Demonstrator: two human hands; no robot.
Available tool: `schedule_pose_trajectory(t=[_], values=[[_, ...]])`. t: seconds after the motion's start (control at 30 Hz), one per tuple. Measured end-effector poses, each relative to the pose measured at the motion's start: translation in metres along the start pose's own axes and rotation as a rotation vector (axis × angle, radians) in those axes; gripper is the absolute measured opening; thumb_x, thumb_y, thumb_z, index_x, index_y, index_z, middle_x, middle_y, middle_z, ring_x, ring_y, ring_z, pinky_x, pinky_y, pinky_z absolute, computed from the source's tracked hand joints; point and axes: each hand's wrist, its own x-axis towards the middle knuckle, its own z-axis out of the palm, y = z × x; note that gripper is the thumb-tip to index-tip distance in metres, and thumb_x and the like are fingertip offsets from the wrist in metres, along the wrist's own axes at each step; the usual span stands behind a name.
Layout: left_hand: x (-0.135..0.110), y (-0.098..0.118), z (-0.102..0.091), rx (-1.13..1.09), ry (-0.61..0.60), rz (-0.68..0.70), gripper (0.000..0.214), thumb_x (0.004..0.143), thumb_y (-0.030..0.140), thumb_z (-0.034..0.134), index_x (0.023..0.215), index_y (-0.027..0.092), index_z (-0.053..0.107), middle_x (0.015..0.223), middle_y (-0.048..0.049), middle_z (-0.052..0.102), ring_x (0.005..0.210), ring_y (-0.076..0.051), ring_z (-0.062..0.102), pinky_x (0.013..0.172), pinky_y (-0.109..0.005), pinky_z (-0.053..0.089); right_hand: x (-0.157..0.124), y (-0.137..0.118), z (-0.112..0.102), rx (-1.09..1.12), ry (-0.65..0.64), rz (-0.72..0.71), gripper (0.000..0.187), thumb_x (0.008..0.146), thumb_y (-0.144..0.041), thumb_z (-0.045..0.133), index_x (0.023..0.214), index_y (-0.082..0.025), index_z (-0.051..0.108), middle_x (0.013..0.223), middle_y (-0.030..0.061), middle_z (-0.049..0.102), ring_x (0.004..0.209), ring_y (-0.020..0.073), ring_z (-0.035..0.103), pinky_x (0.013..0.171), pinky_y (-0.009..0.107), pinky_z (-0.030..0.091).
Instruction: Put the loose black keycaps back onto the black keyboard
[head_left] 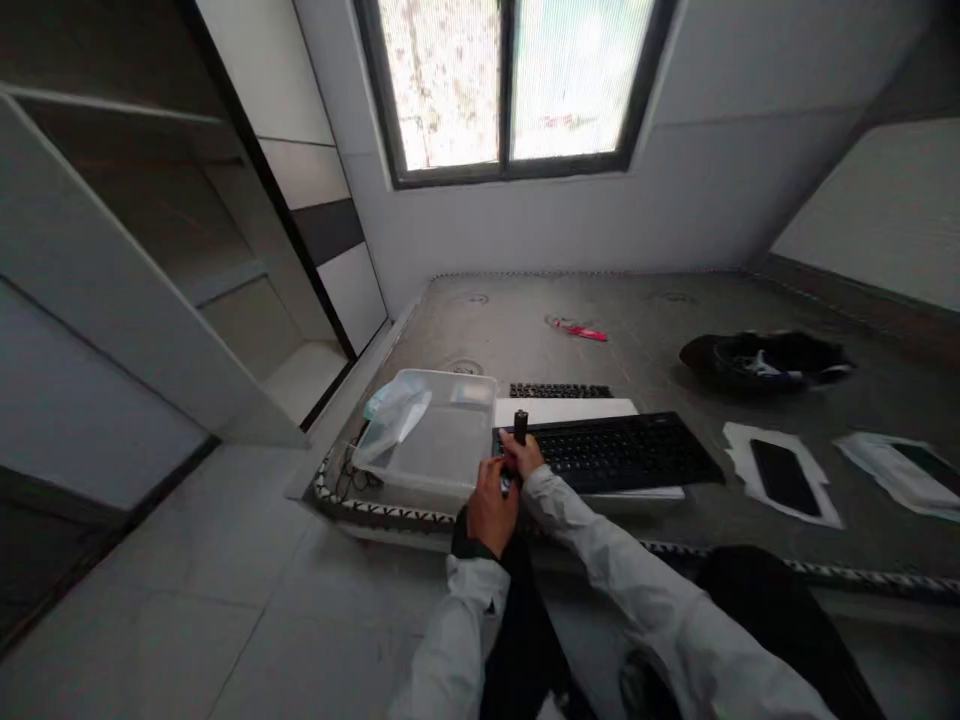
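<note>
My right hand (526,455) is closed around a short black cylindrical handle (520,424), which stands nearly upright out of the fist. Close beside it, my left hand (493,508) has its fingers bent and drawn together; whatever lies between the fingertips is too small to make out. Both hands are at the left end of a black keyboard (622,450). That keyboard rests on a flat white box (566,408). To the left of my hands stands a clear plastic tray (457,450) with a crumpled pale blue and white wrapper (399,405) in it.
A second keyboard (559,390) shows behind the box. Farther back lies a red-handled tool (585,331). On the right are a black bag (765,362), a dark phone-like slab (785,477) on white paper, and another similar one (926,467). The bed-like platform has a patterned front edge (397,516).
</note>
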Motion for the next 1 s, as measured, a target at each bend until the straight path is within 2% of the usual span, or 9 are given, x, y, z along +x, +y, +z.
schedule_pose_trajectory(t=[0.27,0.47,0.57,0.7,0.87,1.0], values=[[0.003,-0.002,0.004,0.008,0.026,-0.02,0.028,0.085,0.017,0.052,0.113,0.024,0.056,0.119,-0.0042,0.057,0.107,-0.017,0.059,0.095,-0.029,0.047,-0.003,-0.008,-0.001,-0.021,-0.045,-0.049,0.047,0.064,-0.053,0.066,0.039,-0.022,0.042,0.035,-0.0057,0.033,0.037,0.0083,0.028,0.039,0.026,0.021],[0.004,-0.002,0.004,0.024,0.015,-0.028,0.025,0.085,0.018,0.055,0.109,0.024,0.06,0.12,-0.0038,0.058,0.103,-0.017,0.061,0.092,-0.029,0.049,-0.017,-0.014,-0.006,0.025,-0.064,-0.085,0.044,0.059,-0.043,0.07,0.035,-0.02,0.041,0.035,-0.0056,0.034,0.039,0.007,0.028,0.041,0.025,0.02],[0.003,-0.001,0.003,0.037,0.017,-0.022,0.025,0.086,0.02,0.054,0.11,0.025,0.06,0.121,-0.0038,0.057,0.102,-0.017,0.061,0.091,-0.029,0.049,-0.015,-0.016,-0.005,0.097,-0.059,-0.053,0.045,0.058,-0.046,0.072,0.038,-0.021,0.04,0.035,-0.0062,0.034,0.036,0.0064,0.026,0.039,0.025,0.018],[0.0,0.0,0.002,0.046,0.027,0.008,0.025,0.089,0.026,0.053,0.113,0.026,0.06,0.123,-0.0042,0.057,0.104,-0.017,0.061,0.092,-0.031,0.049,-0.005,-0.025,-0.01,0.238,-0.076,0.002,0.052,0.065,-0.057,0.067,0.044,-0.024,0.031,0.034,-0.0086,0.026,0.032,0.0061,0.019,0.036,0.025,0.013],[-0.001,-0.001,0.002,0.03,0.043,0.016,0.022,0.09,0.027,0.054,0.11,0.026,0.062,0.116,-0.0039,0.059,0.102,-0.016,0.061,0.093,-0.03,0.048,0.0,-0.041,-0.028,0.364,-0.164,0.023,0.055,0.071,-0.062,0.062,0.048,-0.024,0.03,0.038,-0.0066,0.028,0.035,0.0086,0.028,0.04,0.026,0.024],[0.0,0.0,0.004,0.042,0.054,-0.001,0.021,0.09,0.026,0.053,0.109,0.026,0.062,0.113,-0.0038,0.058,0.101,-0.016,0.06,0.09,-0.029,0.048,-0.002,-0.046,-0.031,0.46,-0.248,0.048,0.054,0.077,-0.061,0.06,0.048,-0.023,0.034,0.042,-0.0045,0.03,0.04,0.0107,0.029,0.044,0.028,0.027]])
